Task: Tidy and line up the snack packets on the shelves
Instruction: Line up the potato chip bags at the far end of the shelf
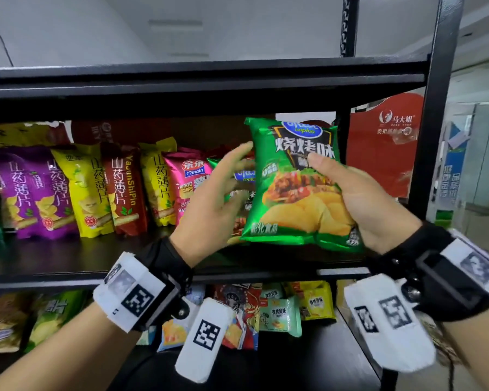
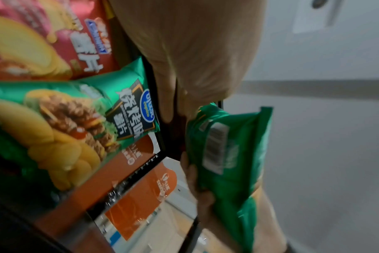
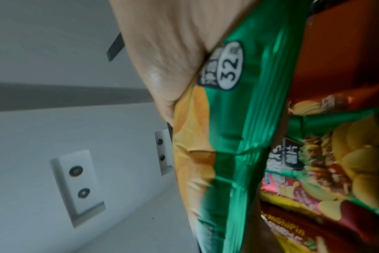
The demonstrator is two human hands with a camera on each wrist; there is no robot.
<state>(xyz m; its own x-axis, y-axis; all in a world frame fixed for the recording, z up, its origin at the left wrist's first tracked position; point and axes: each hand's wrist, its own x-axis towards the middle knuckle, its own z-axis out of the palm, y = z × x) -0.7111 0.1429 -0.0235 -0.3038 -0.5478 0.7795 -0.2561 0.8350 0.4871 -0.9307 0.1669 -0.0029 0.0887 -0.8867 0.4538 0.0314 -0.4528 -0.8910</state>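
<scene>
My right hand (image 1: 333, 182) grips a green barbecue-flavour chip packet (image 1: 297, 187) upright, a little above the middle shelf (image 1: 68, 258). The thumb lies on its front and the fingers are behind it. The right wrist view shows this packet (image 3: 238, 119) against the palm. My left hand (image 1: 223, 187) is open with straight, motion-blurred fingers at the packet's left edge, in front of a second green packet (image 2: 76, 119) standing on the shelf. In the left wrist view the held packet's barcode side (image 2: 227, 154) shows. Whether the left fingers touch it is unclear.
Purple (image 1: 31, 193), yellow (image 1: 82, 190), red (image 1: 122, 190) and pink (image 1: 187, 182) packets stand in a row on the left of the middle shelf. A red carton (image 1: 384, 148) sits behind the right post (image 1: 435, 108). More packets (image 1: 280, 311) lie on the shelf below.
</scene>
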